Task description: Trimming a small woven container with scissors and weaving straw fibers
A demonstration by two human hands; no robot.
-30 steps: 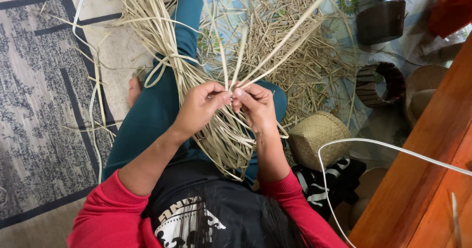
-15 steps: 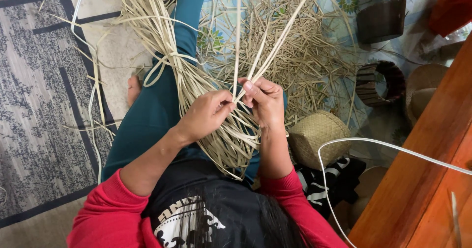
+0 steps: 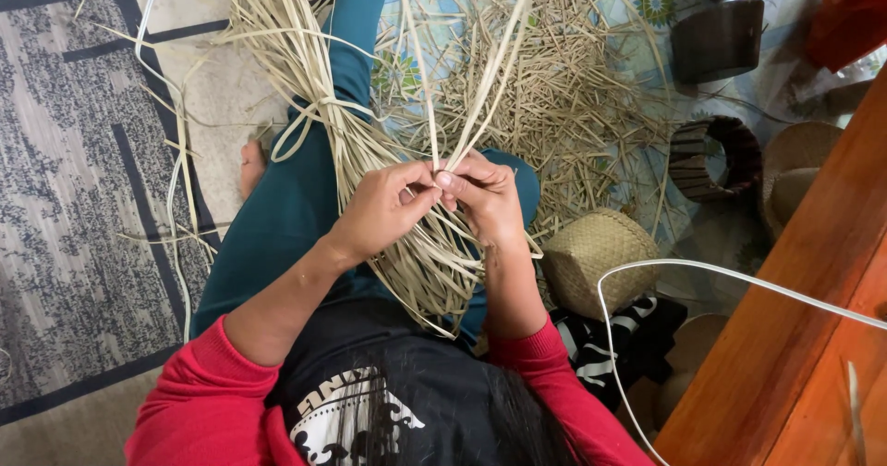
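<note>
I sit on the floor in teal trousers with a thick bundle of pale straw strips lying across my lap, tied round with one strip. My left hand and my right hand meet above the bundle's near end. Both pinch a few long flat strips that rise away from my fingertips toward the top of the view. The two hands touch at the fingertips. The bundle's cut ends fan out under my wrists.
Loose straw scraps cover a patterned cloth ahead. A small pale woven basket sits by my right knee, with a dark woven ring and a dark container beyond. Wooden furniture fills the right; a grey rug lies left.
My hands have drawn closer and shifted slightly right. The raised strips have been gathered from a spread fan into a tighter pinch between both hands.
</note>
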